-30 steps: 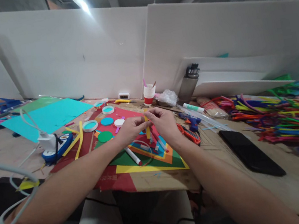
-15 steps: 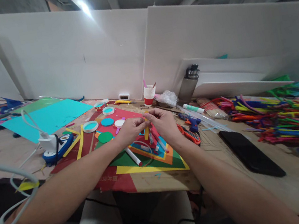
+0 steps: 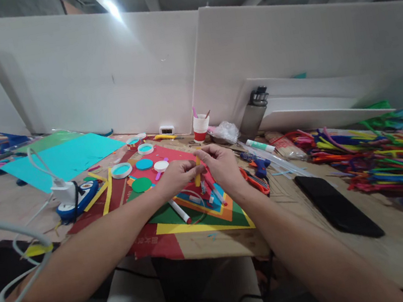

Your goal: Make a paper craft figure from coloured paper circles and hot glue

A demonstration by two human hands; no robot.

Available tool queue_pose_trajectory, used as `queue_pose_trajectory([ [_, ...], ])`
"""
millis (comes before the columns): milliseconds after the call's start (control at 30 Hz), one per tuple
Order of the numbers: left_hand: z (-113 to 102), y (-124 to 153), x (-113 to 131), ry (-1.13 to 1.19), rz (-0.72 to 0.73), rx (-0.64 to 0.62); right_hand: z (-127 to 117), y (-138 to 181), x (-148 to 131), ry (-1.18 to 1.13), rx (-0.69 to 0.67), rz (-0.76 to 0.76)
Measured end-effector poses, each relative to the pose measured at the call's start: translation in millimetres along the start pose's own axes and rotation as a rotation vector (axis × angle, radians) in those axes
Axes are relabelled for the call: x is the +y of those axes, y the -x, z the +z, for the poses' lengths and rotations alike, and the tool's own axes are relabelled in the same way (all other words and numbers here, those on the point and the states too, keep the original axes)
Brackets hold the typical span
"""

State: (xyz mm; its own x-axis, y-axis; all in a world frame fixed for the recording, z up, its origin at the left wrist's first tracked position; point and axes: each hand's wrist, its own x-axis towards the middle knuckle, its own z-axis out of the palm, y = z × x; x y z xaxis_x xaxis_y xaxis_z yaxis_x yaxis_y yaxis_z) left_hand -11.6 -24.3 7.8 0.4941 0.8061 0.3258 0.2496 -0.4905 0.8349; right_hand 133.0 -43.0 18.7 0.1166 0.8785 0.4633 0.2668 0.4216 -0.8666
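Both my hands meet above the middle of the table. My left hand (image 3: 177, 176) and my right hand (image 3: 221, 166) pinch a short yellow paper strip (image 3: 198, 174) between their fingertips, held roughly upright. Below them lies a stack of coloured paper squares (image 3: 211, 210), green, yellow, orange and blue, on a red sheet (image 3: 175, 155). A white marker (image 3: 179, 211) and a thin wire loop lie on that stack near my left wrist.
Round lids and paper circles (image 3: 144, 164) sit left of my hands; a cyan sheet (image 3: 61, 160) and a charger on a blue tape dispenser (image 3: 74, 194) lie further left. A black phone (image 3: 338, 206), orange scissors (image 3: 255, 180), glue gun, pipe cleaners (image 3: 378, 158) and a paper cup (image 3: 200, 126) are right and behind.
The yellow strip was tipped sideways between my fingers half a second ago and is upright again now. My hands stayed in almost the same place.
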Motion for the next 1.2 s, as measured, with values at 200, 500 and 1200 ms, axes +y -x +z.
queue_pose_trajectory([
  [200,0.2,-0.2,2.0,-0.013,-0.004,-0.005,0.1,1.2,-2.5,-0.009,0.017,0.012],
  [500,0.0,-1.1,0.6,0.047,-0.012,-0.02,-1.8,-1.2,0.4,-0.033,0.025,-0.012],
  [1200,-29.3,-19.8,-20.2,0.307,-0.117,0.111,-23.1,-21.1,6.7,-0.072,0.157,-0.036],
])
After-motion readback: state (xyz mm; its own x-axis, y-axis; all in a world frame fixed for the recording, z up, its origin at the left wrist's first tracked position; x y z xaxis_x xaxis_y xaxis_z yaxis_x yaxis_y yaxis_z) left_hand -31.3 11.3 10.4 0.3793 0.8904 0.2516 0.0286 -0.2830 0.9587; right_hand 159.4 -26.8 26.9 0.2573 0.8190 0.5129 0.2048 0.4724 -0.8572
